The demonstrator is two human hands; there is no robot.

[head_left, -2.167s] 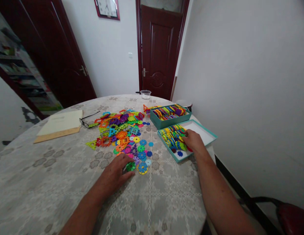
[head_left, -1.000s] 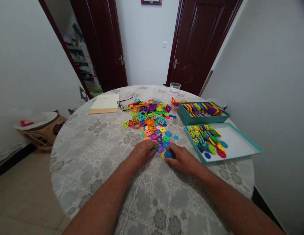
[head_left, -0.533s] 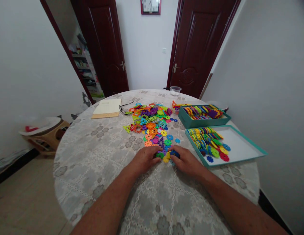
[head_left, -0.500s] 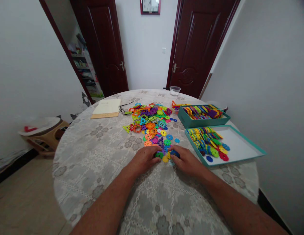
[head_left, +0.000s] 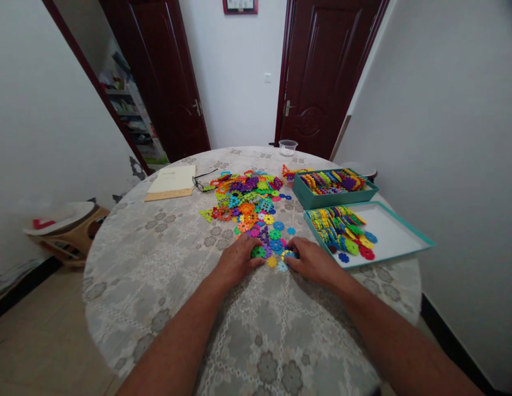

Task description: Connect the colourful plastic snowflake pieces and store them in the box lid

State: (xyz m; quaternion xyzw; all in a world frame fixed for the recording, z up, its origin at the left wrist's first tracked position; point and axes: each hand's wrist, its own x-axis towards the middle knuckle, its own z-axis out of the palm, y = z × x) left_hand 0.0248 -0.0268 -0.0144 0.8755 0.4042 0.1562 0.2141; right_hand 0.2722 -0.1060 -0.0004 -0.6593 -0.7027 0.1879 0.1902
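Observation:
Near the front of the loose plastic pieces, my left hand point(head_left: 238, 258) is closed, its thumb and fingers around a green notched disc point(head_left: 259, 252). Across from it, my right hand point(head_left: 310, 257) grips blue and yellow notched discs point(head_left: 288, 254) between thumb and fingers; its palm hides part of them. Between the hands lie a yellow disc point(head_left: 272, 262) and a light blue disc point(head_left: 283, 267), both flat on the cloth. Just beyond are a purple triangular piece point(head_left: 264, 235) and a green disc with a blue one below it point(head_left: 274, 245).
A heap of colourful connector pieces point(head_left: 248, 190) spreads behind. At right stand a teal box point(head_left: 334, 199) of packed pieces and its lid point(head_left: 398, 225) holding rows of discs. Glasses point(head_left: 199, 186), a paper pad point(head_left: 172, 180) and a clear bowl point(head_left: 288, 147) are farther back.
The view has shifted slightly. My right hand has moved a little away from the yellow disc, uncovering more of the light blue one; a yellow disc now shows against the blue in its fingers.

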